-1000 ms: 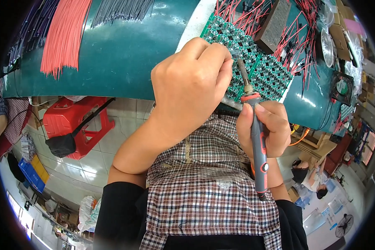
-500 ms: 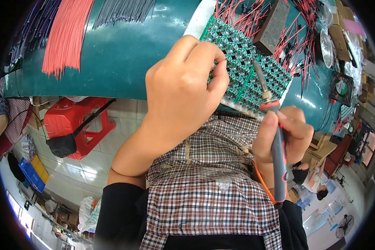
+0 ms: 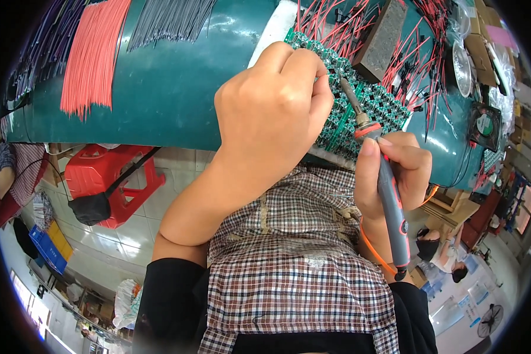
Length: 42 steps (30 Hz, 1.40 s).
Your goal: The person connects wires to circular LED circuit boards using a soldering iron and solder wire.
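Note:
Over the left part of a green circuit board panel [image 3: 369, 97], my left hand [image 3: 271, 106] is closed in a pinch. Whatever its fingertips hold is hidden or too thin to make out. My right hand [image 3: 393, 174] grips a grey and red soldering iron [image 3: 390, 203] like a pen. The iron's metal tip points up and left over the panel, close to my left fingertips; I cannot tell if it touches. Small dark components crowd the panel, which lies on a white board [image 3: 271, 32]. Red wires [image 3: 330, 23] spread along the panel's far edge.
A dark rectangular block [image 3: 380, 41] rests beyond the panel. Bundles of red wires [image 3: 94, 59], grey wires [image 3: 171, 20] and dark purple wires [image 3: 44, 47] lie at the far left. A small black fan [image 3: 484, 125] stands right. A red stool [image 3: 109, 180] is below the table edge.
My right hand and the soldering iron have moved left and slightly up, toward my left fingertips. My left hand has shifted a little right, still pinched. The block and panel have shifted slightly left.

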Available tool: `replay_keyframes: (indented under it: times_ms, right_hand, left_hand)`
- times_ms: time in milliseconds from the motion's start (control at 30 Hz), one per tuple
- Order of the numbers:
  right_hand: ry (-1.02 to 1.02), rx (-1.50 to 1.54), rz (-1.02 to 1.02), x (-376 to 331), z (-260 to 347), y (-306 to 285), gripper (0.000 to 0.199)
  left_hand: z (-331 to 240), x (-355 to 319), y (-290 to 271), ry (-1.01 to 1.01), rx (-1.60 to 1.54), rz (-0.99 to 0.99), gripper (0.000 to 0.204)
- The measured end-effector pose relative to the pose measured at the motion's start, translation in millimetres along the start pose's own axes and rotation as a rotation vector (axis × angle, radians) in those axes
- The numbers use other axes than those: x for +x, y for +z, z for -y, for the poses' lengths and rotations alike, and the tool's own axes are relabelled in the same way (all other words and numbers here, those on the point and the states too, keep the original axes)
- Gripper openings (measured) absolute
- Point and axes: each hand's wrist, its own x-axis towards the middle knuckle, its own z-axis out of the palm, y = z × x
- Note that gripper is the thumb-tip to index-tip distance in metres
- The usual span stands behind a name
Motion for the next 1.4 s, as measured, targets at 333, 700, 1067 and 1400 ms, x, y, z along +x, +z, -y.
replay_keyframes:
  times_ms: [333,700,1067,1400]
  right_hand:
    - [-0.029,-0.017,0.015,-7.7,-0.5,4.2,0.030]
    - [-0.035,-0.181,0.079,1.3,17.1,9.6,0.032]
    - [-0.011,-0.007,-0.004,4.1,8.4,-12.3,0.027]
    - [0.129,0.178,-0.150,-10.4,-1.4,-9.0,0.012]
  left_hand:
    - [-3.0,-3.9,-1.7,-0.043,-0.028,0.024,0.010]
    - [1.5,-7.2,-1.2,-0.023,-0.044,0.015,0.011]
    - [0.8,-4.5,-22.6,-0.124,-0.176,0.038,0.008]
    - [0.6,-28.3,-72.7,-0.273,-0.306,0.138,0.008]
